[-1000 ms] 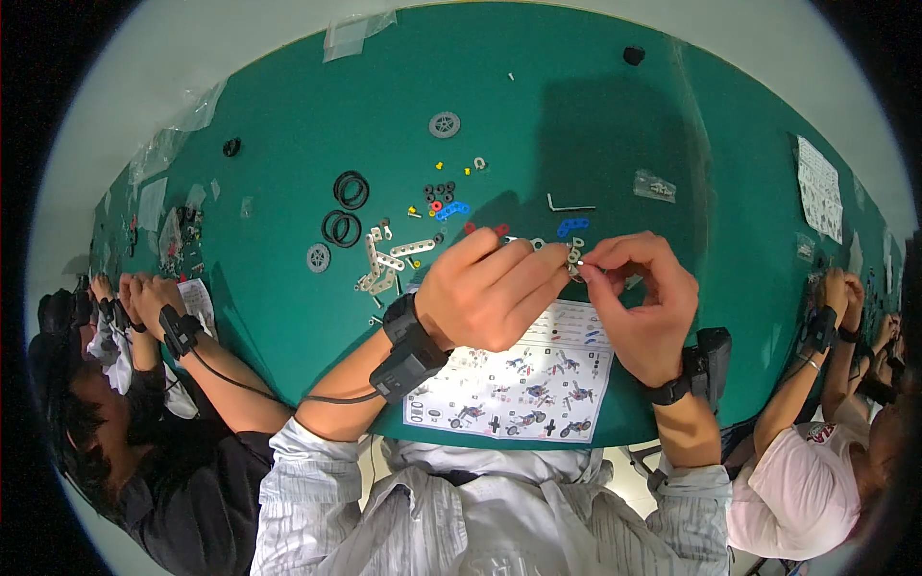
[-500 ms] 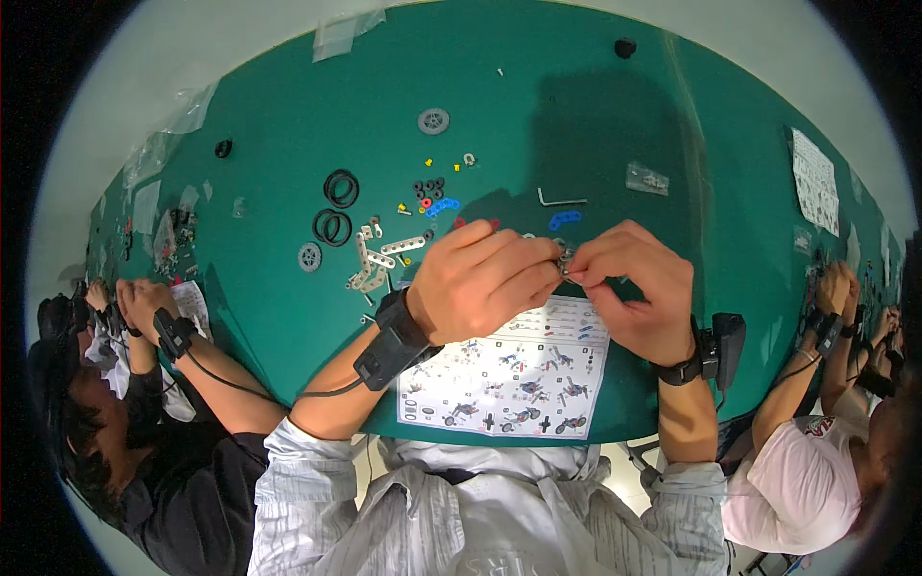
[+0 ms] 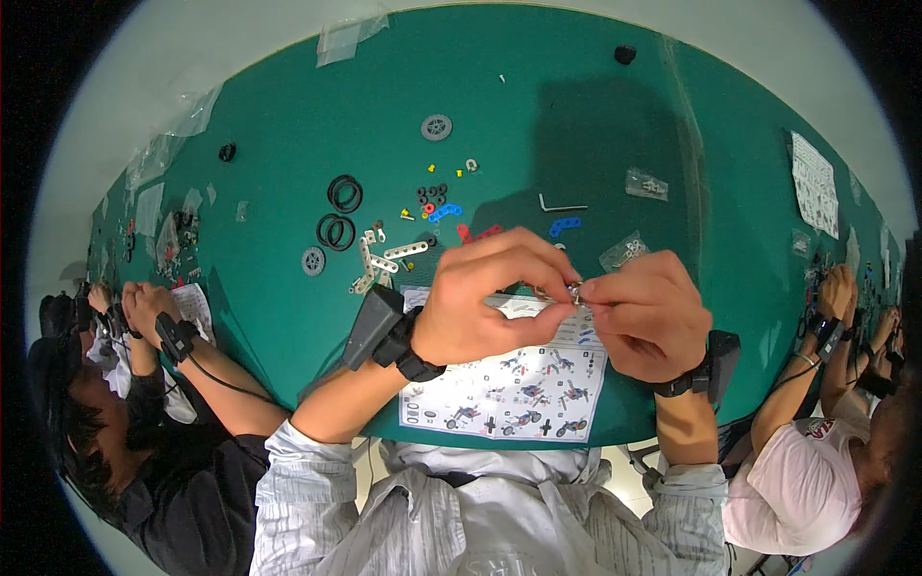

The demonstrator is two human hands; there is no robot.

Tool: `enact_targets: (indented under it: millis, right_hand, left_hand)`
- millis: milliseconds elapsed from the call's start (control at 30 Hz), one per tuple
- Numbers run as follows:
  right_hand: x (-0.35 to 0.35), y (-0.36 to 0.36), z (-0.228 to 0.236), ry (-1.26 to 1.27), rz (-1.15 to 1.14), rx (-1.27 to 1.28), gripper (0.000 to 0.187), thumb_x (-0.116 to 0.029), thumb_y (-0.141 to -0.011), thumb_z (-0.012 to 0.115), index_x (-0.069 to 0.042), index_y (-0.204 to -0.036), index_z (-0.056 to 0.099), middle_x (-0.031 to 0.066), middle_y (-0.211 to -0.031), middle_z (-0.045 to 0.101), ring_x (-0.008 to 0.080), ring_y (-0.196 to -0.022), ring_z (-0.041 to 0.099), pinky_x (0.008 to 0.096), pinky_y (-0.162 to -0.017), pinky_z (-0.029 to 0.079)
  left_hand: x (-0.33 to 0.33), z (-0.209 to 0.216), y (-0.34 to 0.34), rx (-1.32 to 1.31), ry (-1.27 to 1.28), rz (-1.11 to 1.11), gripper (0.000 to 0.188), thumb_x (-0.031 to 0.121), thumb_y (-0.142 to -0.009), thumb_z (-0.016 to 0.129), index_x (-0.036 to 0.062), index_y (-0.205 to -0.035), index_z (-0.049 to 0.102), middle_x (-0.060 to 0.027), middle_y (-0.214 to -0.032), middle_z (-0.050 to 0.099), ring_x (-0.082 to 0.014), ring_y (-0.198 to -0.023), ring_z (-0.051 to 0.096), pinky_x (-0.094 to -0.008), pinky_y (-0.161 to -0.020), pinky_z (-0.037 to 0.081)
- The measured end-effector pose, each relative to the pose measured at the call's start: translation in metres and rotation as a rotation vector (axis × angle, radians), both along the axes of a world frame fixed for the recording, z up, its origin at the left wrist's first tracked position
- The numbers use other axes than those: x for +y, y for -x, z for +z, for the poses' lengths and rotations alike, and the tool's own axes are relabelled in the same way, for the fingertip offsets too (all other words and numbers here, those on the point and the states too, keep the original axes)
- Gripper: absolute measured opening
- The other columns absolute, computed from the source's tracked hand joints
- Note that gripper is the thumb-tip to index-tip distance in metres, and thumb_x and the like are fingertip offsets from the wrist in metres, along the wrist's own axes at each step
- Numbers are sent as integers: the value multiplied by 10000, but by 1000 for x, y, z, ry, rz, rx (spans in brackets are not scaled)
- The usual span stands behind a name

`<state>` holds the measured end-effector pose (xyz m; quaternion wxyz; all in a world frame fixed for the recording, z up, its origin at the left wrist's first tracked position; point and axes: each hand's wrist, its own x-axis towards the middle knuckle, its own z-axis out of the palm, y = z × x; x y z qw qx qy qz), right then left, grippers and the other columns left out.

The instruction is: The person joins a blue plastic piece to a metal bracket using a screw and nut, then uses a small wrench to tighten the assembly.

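While over top end of instr. sheet [image 3: 499, 389], both hands [image 3: 490, 300] together, pinch-tight on small metal pc. [image 3: 575, 294]

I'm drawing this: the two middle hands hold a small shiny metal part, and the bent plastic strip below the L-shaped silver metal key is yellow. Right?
Not quite: the head view shows the bent plastic strip below the L-shaped silver metal key is blue, not yellow. The left hand and right hand do hold the small shiny metal part.

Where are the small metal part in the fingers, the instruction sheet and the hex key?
Small metal part [image 3: 576, 294], head view: visible middle.
Instruction sheet [image 3: 502, 387], head view: printed lower half.
Hex key [image 3: 564, 208], head view: long arm.
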<state>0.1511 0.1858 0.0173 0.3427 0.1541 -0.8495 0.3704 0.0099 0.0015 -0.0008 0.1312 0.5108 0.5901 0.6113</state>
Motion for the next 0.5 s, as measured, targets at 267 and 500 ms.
enact_targets:
  millis: [267,500]
  right_hand:
    - [-9,0,2,14,-19,40,340,42,-690,881,-103,-951,717,62,-1038,775,232,-812,717,338,-680,575]
    - [-11,-1,4,60,-28,-2,333,67,-718,854,-97,-967,704,72,-1008,780,247,-816,712,348,-713,576]
  left_hand:
    - [-3,6,3,326,-150,58,289,21,-686,893,80,-932,752,-62,-1026,777,-238,-822,751,-340,-669,571]
    - [-3,7,4,361,-147,56,298,35,-692,907,79,-943,751,-55,-1014,775,-232,-783,736,-343,-642,561]
